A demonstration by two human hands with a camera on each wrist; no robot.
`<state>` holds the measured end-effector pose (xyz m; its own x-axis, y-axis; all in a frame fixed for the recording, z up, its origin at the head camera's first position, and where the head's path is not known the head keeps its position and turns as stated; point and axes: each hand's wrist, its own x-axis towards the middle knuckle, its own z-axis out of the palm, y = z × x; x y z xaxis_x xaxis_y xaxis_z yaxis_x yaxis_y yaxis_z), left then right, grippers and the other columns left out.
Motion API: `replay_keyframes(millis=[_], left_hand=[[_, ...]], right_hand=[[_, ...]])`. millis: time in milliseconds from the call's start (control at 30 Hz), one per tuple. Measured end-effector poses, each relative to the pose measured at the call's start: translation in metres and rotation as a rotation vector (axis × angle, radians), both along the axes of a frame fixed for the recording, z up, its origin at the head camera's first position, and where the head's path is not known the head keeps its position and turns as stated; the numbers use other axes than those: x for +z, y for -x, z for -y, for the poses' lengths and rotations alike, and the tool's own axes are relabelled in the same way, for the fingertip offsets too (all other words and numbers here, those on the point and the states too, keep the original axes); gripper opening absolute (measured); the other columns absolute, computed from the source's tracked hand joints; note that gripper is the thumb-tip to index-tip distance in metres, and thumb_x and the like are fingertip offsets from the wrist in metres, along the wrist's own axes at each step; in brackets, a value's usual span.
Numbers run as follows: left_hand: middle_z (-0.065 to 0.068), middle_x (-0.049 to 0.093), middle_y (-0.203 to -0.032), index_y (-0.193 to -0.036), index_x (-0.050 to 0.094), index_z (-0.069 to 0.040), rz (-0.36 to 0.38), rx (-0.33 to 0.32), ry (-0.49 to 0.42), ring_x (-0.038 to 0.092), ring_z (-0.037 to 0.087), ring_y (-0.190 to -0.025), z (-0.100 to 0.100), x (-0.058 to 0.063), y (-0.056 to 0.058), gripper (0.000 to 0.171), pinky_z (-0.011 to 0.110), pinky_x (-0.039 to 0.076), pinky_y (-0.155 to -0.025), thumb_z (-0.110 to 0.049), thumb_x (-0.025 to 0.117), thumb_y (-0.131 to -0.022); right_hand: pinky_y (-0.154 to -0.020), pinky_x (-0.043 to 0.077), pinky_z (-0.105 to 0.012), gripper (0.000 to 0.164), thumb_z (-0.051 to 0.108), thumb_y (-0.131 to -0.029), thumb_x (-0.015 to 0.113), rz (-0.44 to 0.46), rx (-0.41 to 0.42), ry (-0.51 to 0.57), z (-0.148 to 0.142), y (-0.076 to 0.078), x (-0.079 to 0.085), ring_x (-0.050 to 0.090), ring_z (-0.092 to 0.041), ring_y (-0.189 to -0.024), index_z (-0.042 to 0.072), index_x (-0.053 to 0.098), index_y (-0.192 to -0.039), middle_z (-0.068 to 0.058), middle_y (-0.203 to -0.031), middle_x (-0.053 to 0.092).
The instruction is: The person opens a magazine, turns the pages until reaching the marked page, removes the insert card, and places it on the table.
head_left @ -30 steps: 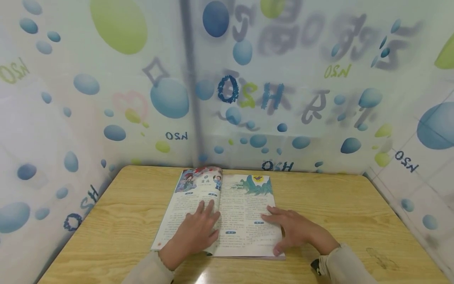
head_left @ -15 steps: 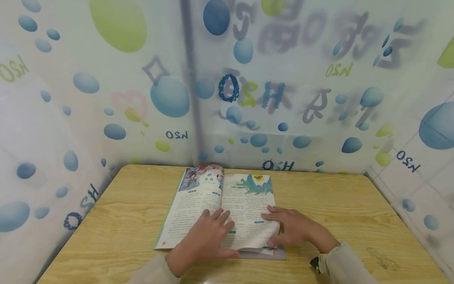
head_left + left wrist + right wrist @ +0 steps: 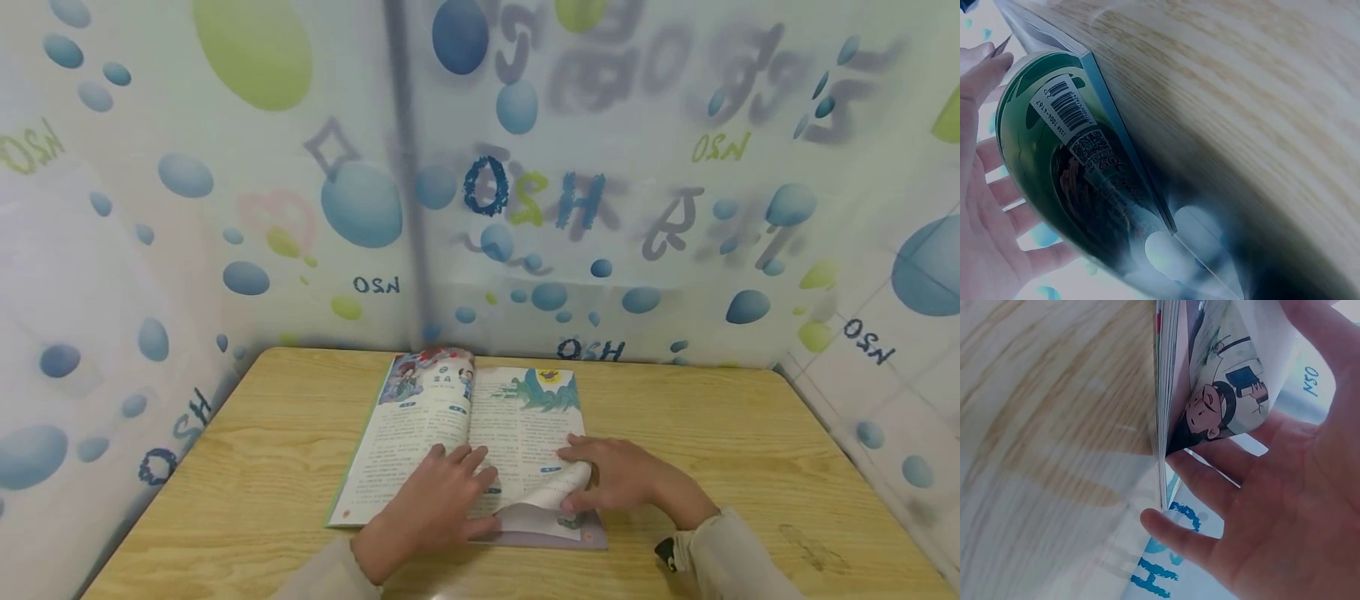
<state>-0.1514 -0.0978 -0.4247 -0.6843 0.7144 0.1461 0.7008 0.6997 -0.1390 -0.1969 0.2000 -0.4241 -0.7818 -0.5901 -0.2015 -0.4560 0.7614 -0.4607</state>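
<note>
An open magazine lies on the wooden table, with printed text and colour pictures on both pages. My left hand rests across its lower middle, fingers spread over the gutter and thumb by the lower edge of the right page. The lower right corner of the right-hand page is curled up, and my right hand holds it between thumb and fingers. In the right wrist view a drawn figure shows on the page's underside. The left wrist view shows the green back cover bowed, with a barcode, beside my left palm.
The wooden table extends around the magazine, with a dark smudge at right. Walls with blue and green drops and H2O lettering enclose its back and sides. A small dark object is at the right cuff.
My left hand has shifted right and down, from the left page toward the right page's lower edge. The right page's lower corner, flat before, has curled up under my right hand.
</note>
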Motion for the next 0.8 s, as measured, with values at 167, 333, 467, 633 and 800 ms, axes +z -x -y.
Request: replay_keyframes(millis=[167, 333, 467, 633, 800], left_hand=[[0.006, 0.064, -0.124, -0.121, 0.067, -0.017, -0.026, -0.012, -0.004, 0.062, 0.023, -0.108, 0.001, 0.001, 0.001, 0.05, 0.045, 0.054, -0.079, -0.056, 0.063, -0.09], [0.006, 0.063, -0.128, -0.134, 0.06, -0.019, -0.044, -0.033, -0.031, 0.062, 0.023, -0.111, 0.002, 0.0, 0.002, 0.057, 0.043, 0.054, -0.082, -0.054, 0.065, -0.09], [0.008, 0.056, -0.139, -0.147, 0.047, -0.022, -0.034, -0.071, -0.061, 0.058, 0.024, -0.121, 0.002, -0.001, 0.002, 0.068, 0.046, 0.054, -0.088, -0.052, 0.068, -0.089], [0.007, 0.037, -0.157, -0.156, 0.03, -0.028, -0.072, -0.16, -0.097, 0.042, 0.023, -0.139, 0.003, 0.001, 0.001, 0.083, 0.047, 0.048, -0.1, -0.045, 0.073, -0.087], [0.005, 0.024, -0.164, -0.158, 0.026, -0.031, -0.173, -0.235, -0.094, 0.029, 0.022, -0.147, 0.002, 0.002, 0.0, 0.085, 0.046, 0.038, -0.111, -0.034, 0.073, -0.088]], right_hand=[[-0.109, 0.03, -0.065, 0.082, 0.065, -0.082, 0.067, 0.042, -0.015, 0.022, -0.004, -0.001, 0.003, 0.037, -0.042, -0.141, 0.011, 0.056, -0.142, -0.017, -0.152, 0.044], [-0.109, 0.029, -0.066, 0.079, 0.061, -0.085, 0.067, 0.073, 0.012, 0.041, -0.01, -0.001, 0.001, 0.034, -0.042, -0.142, 0.013, 0.051, -0.146, -0.017, -0.154, 0.04], [-0.109, 0.029, -0.066, 0.076, 0.058, -0.088, 0.064, 0.107, 0.011, 0.072, -0.016, 0.0, -0.001, 0.034, -0.042, -0.142, 0.015, 0.047, -0.149, -0.015, -0.155, 0.039], [-0.108, 0.027, -0.069, 0.062, 0.05, -0.101, 0.047, 0.153, -0.018, 0.163, -0.018, -0.002, 0.008, 0.033, -0.046, -0.141, 0.012, 0.044, -0.15, -0.018, -0.154, 0.039], [-0.111, 0.023, -0.067, 0.055, 0.043, -0.108, 0.026, 0.222, -0.049, 0.29, -0.017, -0.002, 0.012, 0.028, -0.04, -0.145, 0.014, 0.041, -0.153, -0.012, -0.156, 0.038]])
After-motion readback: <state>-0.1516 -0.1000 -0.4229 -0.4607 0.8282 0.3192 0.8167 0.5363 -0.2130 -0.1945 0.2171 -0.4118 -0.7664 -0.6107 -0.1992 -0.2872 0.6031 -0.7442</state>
